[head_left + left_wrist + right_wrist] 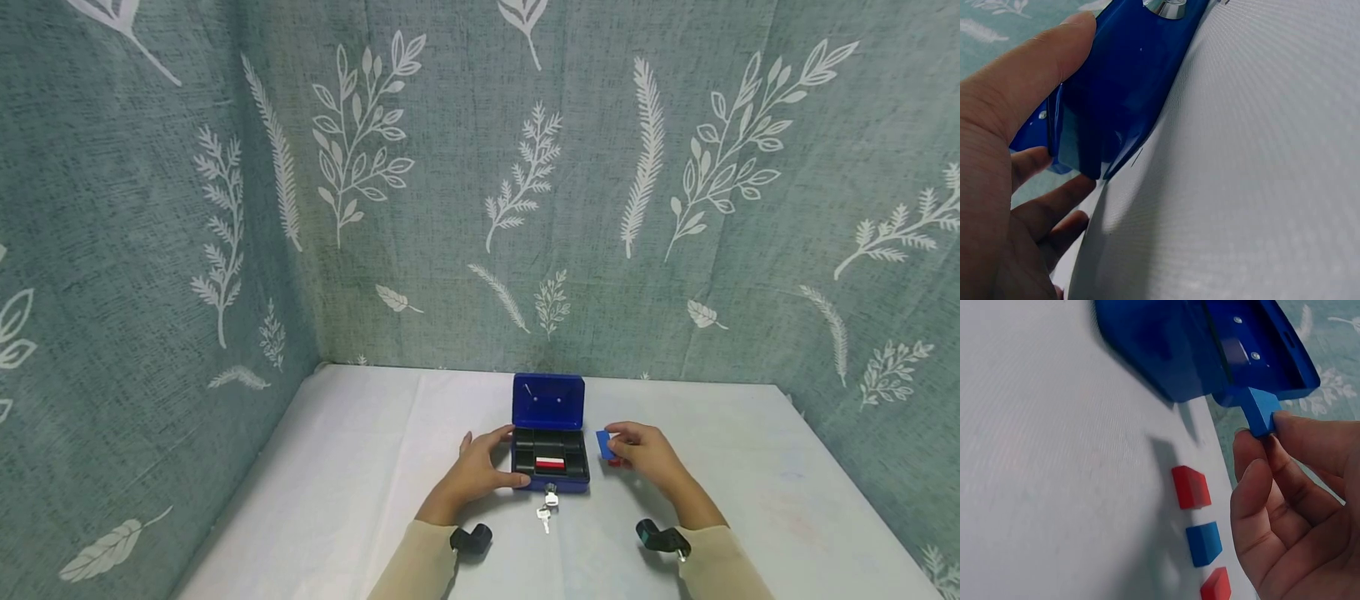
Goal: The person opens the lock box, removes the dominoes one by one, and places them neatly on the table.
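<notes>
A blue metal cash box (573, 486) stands with its lid (547, 390) raised. Its black inner tray (551, 442) holds a red block (550, 466) with a pale top face. My left hand (477, 468) grips the box's left side, thumb at the front corner and fingers farther back. To the right of the box, my right hand (648, 454) pinches a blue block (1259, 412) between thumb and fingers, above the table. Below it in the right wrist view lie a red block (1190, 487), another blue block (1204, 544) and a second red block (1216, 586).
A key (552, 497) sits in the front lock, and another key (544, 517) hangs onto the white tablecloth (360, 492). Behind and to the left, a green leaf-patterned curtain (450, 192) borders the table.
</notes>
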{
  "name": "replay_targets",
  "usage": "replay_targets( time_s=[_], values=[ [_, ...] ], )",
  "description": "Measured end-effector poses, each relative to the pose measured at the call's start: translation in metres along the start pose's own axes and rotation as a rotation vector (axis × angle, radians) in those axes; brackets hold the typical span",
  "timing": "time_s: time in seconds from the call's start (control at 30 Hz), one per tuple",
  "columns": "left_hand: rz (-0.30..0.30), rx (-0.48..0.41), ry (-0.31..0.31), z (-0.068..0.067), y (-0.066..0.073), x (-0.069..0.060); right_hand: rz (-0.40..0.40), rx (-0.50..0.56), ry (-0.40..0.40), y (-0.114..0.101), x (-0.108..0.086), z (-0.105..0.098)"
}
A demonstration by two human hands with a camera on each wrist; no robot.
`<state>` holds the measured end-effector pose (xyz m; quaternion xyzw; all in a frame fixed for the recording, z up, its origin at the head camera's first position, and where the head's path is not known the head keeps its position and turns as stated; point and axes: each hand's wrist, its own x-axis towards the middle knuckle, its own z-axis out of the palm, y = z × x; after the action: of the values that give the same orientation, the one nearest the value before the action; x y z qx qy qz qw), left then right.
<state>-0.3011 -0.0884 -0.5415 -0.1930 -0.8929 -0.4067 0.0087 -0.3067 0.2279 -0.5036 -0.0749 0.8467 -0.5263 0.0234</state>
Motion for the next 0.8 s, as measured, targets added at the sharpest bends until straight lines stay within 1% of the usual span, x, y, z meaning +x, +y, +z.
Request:
replay_targets(
  time_s=[0.13,0.3,0.53,0.67,0.8],
  values=[
    [0.006,-0.003,0.001,-0.001,0.000,0.001,-0.001,-0.004,0.007,0.005,-0.001,-0.003],
    [-0.003,0.003,-0.002,-0.001,0.001,0.000,-0.005,-0.026,0.017,0.011,-0.002,-0.009],
    [-0.020,0.012,-0.006,0.000,0.001,0.000,0.064,-0.050,0.030,0.014,-0.007,-0.015],
    [-0.014,0.013,-0.005,0.001,0.000,0.000,0.082,-0.059,0.038,0.017,-0.010,-0.019],
    [-0.022,0.010,-0.008,0.001,0.000,0.000,0.097,-0.075,0.050,0.020,-0.012,-0.022]
  ],
)
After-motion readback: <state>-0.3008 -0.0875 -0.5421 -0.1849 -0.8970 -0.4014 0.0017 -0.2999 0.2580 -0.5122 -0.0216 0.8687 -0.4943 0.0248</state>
